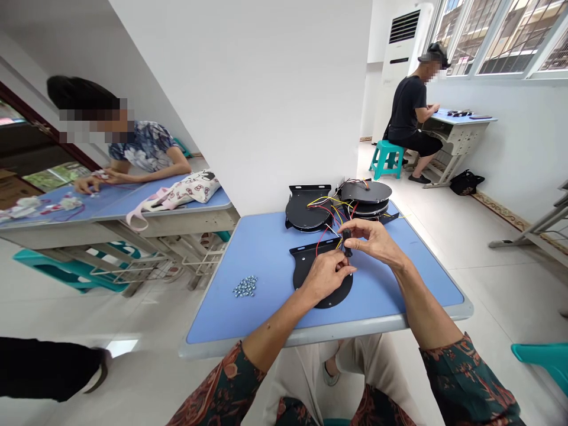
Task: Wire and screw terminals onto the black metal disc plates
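A black rounded plate (328,297) with a slotted flange lies on the blue desk (270,254) in front of me. My left hand (326,275) rests on it, fingers bent together near its right edge; whatever they pinch is hidden. In my right hand (373,239) I grip a short black screwdriver (347,241) by its handle, held upright over the plate's right edge. Its tip is hidden by my left fingers. Red, white and yellow wires run beside both hands toward the back.
Loose silver screws (245,286) lie in a small pile on the left. At the back are another black plate assembly (308,210) and a stack of them (366,198), with tangled wires. A co-worker (146,145) sits left, another person (410,100) far right. A white wall (266,106) stands behind.
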`<state>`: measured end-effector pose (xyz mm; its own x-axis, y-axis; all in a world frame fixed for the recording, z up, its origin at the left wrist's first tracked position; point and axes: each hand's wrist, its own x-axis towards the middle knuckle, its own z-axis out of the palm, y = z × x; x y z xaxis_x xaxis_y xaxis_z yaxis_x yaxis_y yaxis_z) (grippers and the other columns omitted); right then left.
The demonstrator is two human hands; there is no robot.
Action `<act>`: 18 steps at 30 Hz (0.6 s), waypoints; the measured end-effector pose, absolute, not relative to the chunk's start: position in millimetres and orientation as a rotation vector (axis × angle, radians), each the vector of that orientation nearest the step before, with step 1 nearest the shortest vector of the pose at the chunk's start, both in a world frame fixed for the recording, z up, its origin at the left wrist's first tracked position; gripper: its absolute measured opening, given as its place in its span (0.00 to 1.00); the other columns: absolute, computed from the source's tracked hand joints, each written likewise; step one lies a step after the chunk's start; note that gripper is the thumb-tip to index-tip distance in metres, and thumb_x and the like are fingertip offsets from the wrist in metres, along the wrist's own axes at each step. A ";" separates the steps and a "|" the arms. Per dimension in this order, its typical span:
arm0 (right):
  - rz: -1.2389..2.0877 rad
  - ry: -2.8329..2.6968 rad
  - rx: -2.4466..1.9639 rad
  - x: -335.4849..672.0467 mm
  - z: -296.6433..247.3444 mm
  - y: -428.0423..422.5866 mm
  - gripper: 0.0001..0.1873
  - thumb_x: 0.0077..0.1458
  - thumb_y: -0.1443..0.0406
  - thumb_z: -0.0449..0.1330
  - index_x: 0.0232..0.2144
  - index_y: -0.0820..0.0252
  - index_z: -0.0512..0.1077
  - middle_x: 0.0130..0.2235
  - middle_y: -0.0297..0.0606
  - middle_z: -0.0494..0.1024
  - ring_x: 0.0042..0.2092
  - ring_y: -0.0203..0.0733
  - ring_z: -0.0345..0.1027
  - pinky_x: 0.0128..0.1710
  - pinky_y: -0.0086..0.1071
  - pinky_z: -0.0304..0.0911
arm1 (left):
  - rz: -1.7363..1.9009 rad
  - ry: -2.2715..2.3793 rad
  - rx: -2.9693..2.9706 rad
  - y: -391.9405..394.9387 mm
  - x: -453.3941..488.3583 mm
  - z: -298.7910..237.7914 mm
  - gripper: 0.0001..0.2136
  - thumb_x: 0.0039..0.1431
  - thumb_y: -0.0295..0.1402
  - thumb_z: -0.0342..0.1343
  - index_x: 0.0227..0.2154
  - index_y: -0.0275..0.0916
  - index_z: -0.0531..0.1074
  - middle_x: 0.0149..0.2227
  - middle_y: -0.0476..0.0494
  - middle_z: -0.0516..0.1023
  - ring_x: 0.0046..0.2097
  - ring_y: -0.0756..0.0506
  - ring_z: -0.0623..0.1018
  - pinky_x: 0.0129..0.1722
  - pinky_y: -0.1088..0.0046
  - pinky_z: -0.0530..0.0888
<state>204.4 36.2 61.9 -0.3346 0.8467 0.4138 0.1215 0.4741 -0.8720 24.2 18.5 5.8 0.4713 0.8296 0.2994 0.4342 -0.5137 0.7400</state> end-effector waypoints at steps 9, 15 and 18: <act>1.160 -1.742 -0.610 205.9 60.8 33.8 0.19 0.60 0.53 0.66 0.46 0.60 0.77 0.36 0.39 0.79 0.37 0.39 0.72 0.38 0.35 0.68 | 0.833 0.955 2.206 17.4 20.9 10.9 0.07 0.61 0.24 0.60 0.28 0.39 0.76 0.36 0.47 0.80 0.39 0.47 0.78 0.43 0.72 0.73; 1.035 -1.740 -0.728 204.1 62.8 33.7 0.19 0.54 0.53 0.70 0.41 0.61 0.79 0.35 0.38 0.79 0.35 0.39 0.70 0.37 0.34 0.68 | 0.852 1.033 2.180 18.6 22.5 8.1 0.08 0.60 0.30 0.63 0.26 0.39 0.74 0.33 0.48 0.78 0.35 0.48 0.76 0.37 0.73 0.73; 1.053 -1.698 -0.720 204.5 61.4 36.0 0.19 0.54 0.53 0.71 0.40 0.61 0.79 0.33 0.37 0.78 0.35 0.39 0.71 0.37 0.35 0.69 | 0.829 0.986 2.193 17.4 21.6 8.9 0.07 0.60 0.29 0.63 0.27 0.39 0.75 0.35 0.48 0.78 0.35 0.49 0.77 0.39 0.73 0.74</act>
